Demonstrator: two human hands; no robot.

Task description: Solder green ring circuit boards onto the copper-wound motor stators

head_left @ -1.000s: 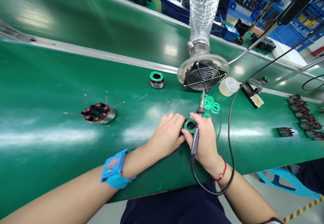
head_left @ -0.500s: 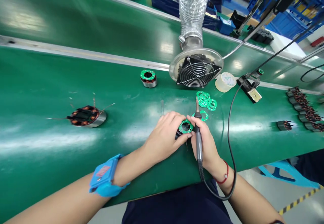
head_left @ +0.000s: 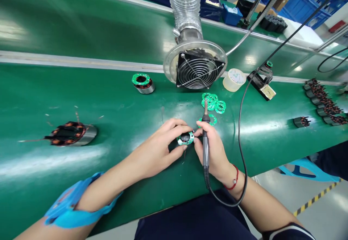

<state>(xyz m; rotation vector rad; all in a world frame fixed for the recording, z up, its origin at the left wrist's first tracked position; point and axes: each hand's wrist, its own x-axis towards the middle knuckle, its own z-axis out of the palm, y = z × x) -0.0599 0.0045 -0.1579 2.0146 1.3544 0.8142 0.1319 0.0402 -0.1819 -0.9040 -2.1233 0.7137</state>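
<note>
Stator [head_left: 190, 139] in left hand [head_left: 160, 149], iron [head_left: 206, 151] in right hand [head_left: 218, 158]

Stator is at the bench's near side, left thumb and fingers curled around it. Right fingers hold the iron, tip pointing away; fingertips meet the stator's right edge, can't tell if pinching wire. Should handle dense and stiff; wires look bendable, board fragile. Best hold: metal sides. Bench [head_left: 130, 124] green, glossy, probably slippery. Loose boards [head_left: 220, 106] near fan [head_left: 199, 74]. Bright workshop, blue crates [head_left: 232, 15] beyond.

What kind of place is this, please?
Probably an electronics factory workbench: a soldering iron in the right hand, green circuit boards, and a row of copper-wound motor parts.
</note>
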